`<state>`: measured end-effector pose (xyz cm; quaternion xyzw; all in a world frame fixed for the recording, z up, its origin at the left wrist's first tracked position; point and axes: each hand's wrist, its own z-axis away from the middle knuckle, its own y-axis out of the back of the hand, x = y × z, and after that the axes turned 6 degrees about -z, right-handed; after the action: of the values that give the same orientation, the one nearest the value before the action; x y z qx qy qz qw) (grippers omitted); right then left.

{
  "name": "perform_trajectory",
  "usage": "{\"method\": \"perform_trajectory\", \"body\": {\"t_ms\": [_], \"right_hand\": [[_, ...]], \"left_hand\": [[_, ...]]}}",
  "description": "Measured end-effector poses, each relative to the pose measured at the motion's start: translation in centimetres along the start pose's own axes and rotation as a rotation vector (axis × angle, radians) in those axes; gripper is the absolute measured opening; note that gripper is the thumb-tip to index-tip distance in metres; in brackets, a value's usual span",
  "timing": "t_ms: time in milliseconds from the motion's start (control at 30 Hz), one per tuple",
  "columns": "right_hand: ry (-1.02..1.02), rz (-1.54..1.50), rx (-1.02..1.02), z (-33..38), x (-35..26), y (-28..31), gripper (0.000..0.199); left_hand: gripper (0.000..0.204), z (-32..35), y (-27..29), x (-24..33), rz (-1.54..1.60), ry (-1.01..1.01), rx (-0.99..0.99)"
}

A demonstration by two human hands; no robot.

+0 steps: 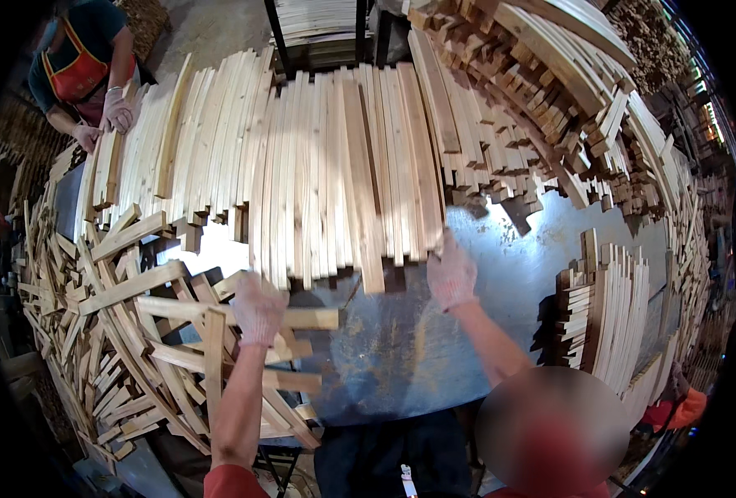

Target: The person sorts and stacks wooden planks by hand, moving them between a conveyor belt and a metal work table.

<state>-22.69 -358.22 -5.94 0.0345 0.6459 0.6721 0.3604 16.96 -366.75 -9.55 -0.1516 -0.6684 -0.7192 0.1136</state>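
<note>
Although I cannot tell either grip, left hand (260, 311) and right hand (453, 274) should press evenly the wooden strips (314, 183) at ends facing the tabletop's (385, 357) near edge.

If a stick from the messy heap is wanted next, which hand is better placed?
Probably the left hand: it appears over the edge of the messy heap, by the left corner of the plank row. The right hand is at the opposite corner, farther away.

Red sleeves (233, 483), pale gloves (258, 311) (apparently knitted)
</note>
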Motion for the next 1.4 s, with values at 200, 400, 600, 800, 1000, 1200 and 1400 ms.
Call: {"method": "perform_trajectory", "body": {"t_ms": [200, 400, 600, 800, 1000, 1200, 1400], "right_hand": [[-0.207, 0.035, -0.186, 10.0, 2.2, -0.1, 0.072], [-0.239, -0.039, -0.278, 13.7, 3.6, -0.5, 0.076], [0.077, -0.18, -0.503, 7.6, 7.6, 4.0, 0.074], [-0.105, -0.751, -0.057, -0.8, 9.9, -1.4, 0.07], [0.058, -0.482, 0.024, -0.8, 8.5, -3.3, 0.07], [0.168, -0.52, 0.125, -1.9, 9.3, -4.2, 0.066], [-0.073, -0.924, -0.064, -0.7, 6.6, -6.0, 0.073]], "left_hand": [[0.053, 10.8, 0.9, -2.4, 0.218, 0.154, -0.095], [0.064, 14.5, 5.7, 0.0, -0.052, 0.168, -0.198], [0.044, 8.1, 7.7, -2.4, -0.147, -0.029, -0.342], [0.049, 1.8, 7.0, 0.8, -0.164, 0.175, -0.372], [0.048, 1.3, 7.5, 0.0, -0.128, 0.319, -0.305], [0.046, -5.5, 5.7, -1.2, -0.008, 0.122, -0.19], [0.053, -7.6, 2.6, -0.5, -0.249, 0.086, -0.329]]}}
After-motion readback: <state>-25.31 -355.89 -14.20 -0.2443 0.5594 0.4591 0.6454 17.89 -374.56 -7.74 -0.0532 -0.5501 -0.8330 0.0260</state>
